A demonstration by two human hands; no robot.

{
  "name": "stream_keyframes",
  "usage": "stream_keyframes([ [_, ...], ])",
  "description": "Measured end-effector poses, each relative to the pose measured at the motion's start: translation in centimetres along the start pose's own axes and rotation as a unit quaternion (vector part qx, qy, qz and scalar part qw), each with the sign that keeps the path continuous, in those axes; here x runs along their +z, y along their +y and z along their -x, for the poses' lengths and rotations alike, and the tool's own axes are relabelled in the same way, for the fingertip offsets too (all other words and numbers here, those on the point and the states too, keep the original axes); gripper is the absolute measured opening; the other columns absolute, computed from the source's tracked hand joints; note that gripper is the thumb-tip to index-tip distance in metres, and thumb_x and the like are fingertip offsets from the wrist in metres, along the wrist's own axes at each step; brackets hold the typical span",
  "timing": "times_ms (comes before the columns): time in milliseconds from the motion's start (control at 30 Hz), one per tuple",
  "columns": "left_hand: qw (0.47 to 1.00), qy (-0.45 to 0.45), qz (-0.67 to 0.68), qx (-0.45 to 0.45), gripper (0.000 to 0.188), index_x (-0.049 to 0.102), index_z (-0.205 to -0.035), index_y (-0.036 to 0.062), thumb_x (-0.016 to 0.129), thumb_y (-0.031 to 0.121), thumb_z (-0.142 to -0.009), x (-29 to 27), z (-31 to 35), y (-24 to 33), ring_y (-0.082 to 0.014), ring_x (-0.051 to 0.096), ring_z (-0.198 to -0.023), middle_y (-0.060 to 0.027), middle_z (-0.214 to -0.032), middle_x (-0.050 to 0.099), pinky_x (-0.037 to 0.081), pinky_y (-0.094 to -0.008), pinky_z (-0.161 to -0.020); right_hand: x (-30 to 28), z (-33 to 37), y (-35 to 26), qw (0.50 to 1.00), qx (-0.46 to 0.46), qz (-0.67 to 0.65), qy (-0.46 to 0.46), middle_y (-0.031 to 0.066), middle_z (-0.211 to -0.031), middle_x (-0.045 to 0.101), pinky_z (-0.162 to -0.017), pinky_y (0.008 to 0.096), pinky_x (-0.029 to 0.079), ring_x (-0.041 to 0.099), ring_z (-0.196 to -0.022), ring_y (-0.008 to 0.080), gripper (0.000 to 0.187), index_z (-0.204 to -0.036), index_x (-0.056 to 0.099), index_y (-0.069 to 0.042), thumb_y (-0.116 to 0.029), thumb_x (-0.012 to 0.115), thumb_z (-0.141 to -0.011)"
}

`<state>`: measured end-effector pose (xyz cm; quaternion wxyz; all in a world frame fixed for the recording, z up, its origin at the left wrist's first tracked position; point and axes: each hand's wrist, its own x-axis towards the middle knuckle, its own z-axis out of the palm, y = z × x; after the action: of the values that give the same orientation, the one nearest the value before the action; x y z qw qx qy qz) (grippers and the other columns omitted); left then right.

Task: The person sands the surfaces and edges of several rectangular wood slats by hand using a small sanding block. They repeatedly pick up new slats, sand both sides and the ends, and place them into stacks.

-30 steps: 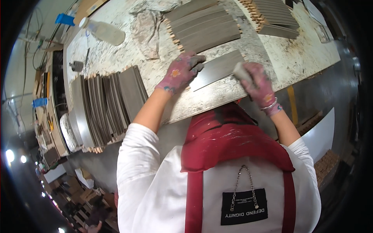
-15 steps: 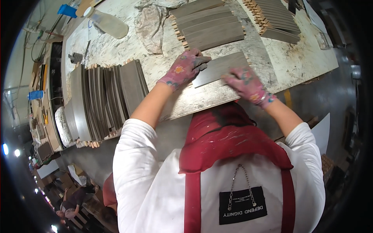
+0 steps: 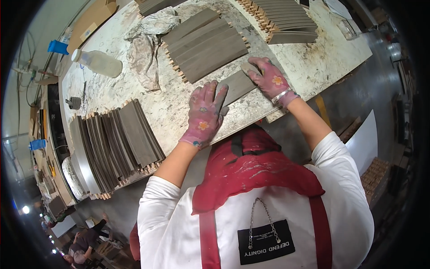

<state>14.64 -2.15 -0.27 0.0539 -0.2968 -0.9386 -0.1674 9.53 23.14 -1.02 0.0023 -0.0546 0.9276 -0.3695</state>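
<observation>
A flat grey-brown wooden slat (image 3: 239, 88) lies at the table's front edge, between my two gloved hands. My left hand (image 3: 204, 110), in a pink flowered glove with grey-stained fingers, has its thumb and fingers closed about the slat's left end. At the right end my right hand (image 3: 270, 80), gloved alike, grips the slat with fingertips over its far edge. Both ends of the slat are partly hidden by the gloves. Just beyond it, a row of overlapping grey slats (image 3: 204, 45) with light wooden pegs at their ends lies on the table.
Many slats (image 3: 118, 141) stand packed on edge at the left. Another leaning row (image 3: 286, 22) is at the far right. A cloudy bottle (image 3: 101, 63), a crumpled plastic sheet (image 3: 144, 62) and a small metal pot (image 3: 74, 103) are on the stained white table (image 3: 322, 62).
My right hand, blurred above the slat before, now grips its right end. My left hand has shifted nearer the table's front edge at the left end. The whole view has swung.
</observation>
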Motion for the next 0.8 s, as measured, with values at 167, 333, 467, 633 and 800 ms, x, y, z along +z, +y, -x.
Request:
stream_keyframes([
  [167, 0.999, 0.035, -0.006, -0.008, 0.062, 0.053, -0.140, 0.0117, 0.072, 0.019, -0.081, 1.0, 0.8, -0.7, -0.0374, 0.042, -0.130, -0.0158, -0.142, 0.046, 0.033, -0.0505, -0.109, -3.9, 3.8, -1.8, 0.991, 0.020, 0.016, -0.135, 0.0224, -0.119, 0.063, -0.097, 0.0417, 0.048, 0.060, -0.111, 0.0396, 0.042, -0.123, 0.061, -0.005, -0.031, 0.064, -0.091],
  [333, 0.991, 0.110, 0.066, 0.039, 0.058, 0.058, -0.130, 0.0033, 0.071, 0.031, -0.081, 4.1, -0.6, 2.5, -0.0399, 0.043, -0.136, -0.0212, -0.143, 0.048, 0.031, -0.0547, -0.113, -5.7, 2.0, -3.8, 0.986, -0.109, -0.052, -0.115, 0.0180, -0.113, 0.064, -0.097, 0.0395, 0.047, 0.061, -0.108, 0.0350, 0.041, -0.124, 0.062, -0.002, -0.024, 0.067, -0.090],
  [467, 0.964, -0.092, 0.225, -0.111, 0.049, 0.059, -0.130, 0.0080, 0.067, 0.029, -0.086, 4.2, -2.7, 4.1, -0.0327, 0.047, -0.132, -0.0169, -0.143, 0.050, 0.039, -0.0471, -0.109, -1.3, -1.9, -9.1, 0.927, -0.295, 0.014, -0.232, 0.0166, -0.118, 0.059, -0.096, 0.0403, 0.047, 0.059, -0.111, 0.0331, 0.038, -0.125, 0.062, -0.005, -0.019, 0.067, -0.090],
  [633, 0.920, 0.141, 0.347, -0.120, 0.049, 0.053, -0.140, 0.0105, 0.056, 0.030, -0.095, 10.5, -0.2, 5.1, -0.0286, 0.048, -0.133, -0.0136, -0.141, 0.053, 0.035, -0.0430, -0.114, 4.6, -2.0, -13.4, 0.803, -0.464, 0.105, -0.358, 0.0119, -0.103, 0.058, -0.080, 0.0440, 0.052, 0.063, -0.097, 0.0333, 0.029, -0.111, 0.064, -0.015, -0.013, 0.064, -0.082],
  [800, 0.971, -0.106, 0.154, -0.148, 0.054, 0.058, -0.134, 0.0107, 0.059, 0.043, -0.091, 8.9, -0.2, 5.5, -0.0292, 0.054, -0.127, -0.0098, -0.136, 0.059, 0.038, -0.0428, -0.110, 7.9, -5.3, -12.4, 0.782, -0.503, 0.178, -0.323, 0.0126, -0.105, 0.057, -0.083, 0.0447, 0.052, 0.062, -0.100, 0.0334, 0.027, -0.106, 0.062, -0.016, -0.011, 0.064, -0.079],
])
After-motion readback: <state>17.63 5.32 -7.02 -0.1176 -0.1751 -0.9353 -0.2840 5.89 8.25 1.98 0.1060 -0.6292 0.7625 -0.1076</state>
